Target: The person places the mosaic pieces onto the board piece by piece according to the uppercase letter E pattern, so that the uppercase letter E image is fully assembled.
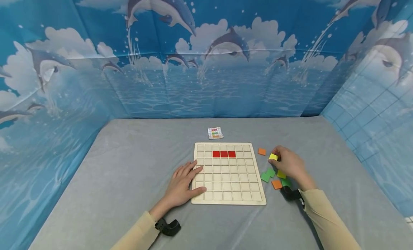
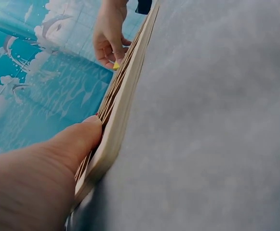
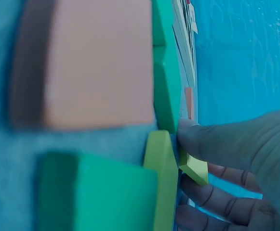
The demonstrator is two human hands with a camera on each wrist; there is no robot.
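Observation:
A square wooden grid board (image 1: 229,173) lies on the grey cloth, with three red tiles (image 1: 224,154) side by side in a row near its far edge. My left hand (image 1: 184,183) rests on the board's left edge, fingers spread and thumb on the near-left cells. Right of the board, my right hand (image 1: 290,164) pinches a yellow tile (image 1: 273,157) between thumb and fingers; the right wrist view shows this yellow tile (image 3: 195,169) close up. Under and beside that hand lie another yellow tile (image 1: 281,174), green tiles (image 1: 266,177) and an orange tile (image 1: 276,184).
A small card (image 1: 215,133) with a coloured grid pattern lies beyond the board's far edge. One more orange tile (image 1: 262,151) sits by the board's upper right side. A dolphin-print curtain (image 1: 206,88) hangs behind the table and along both sides.

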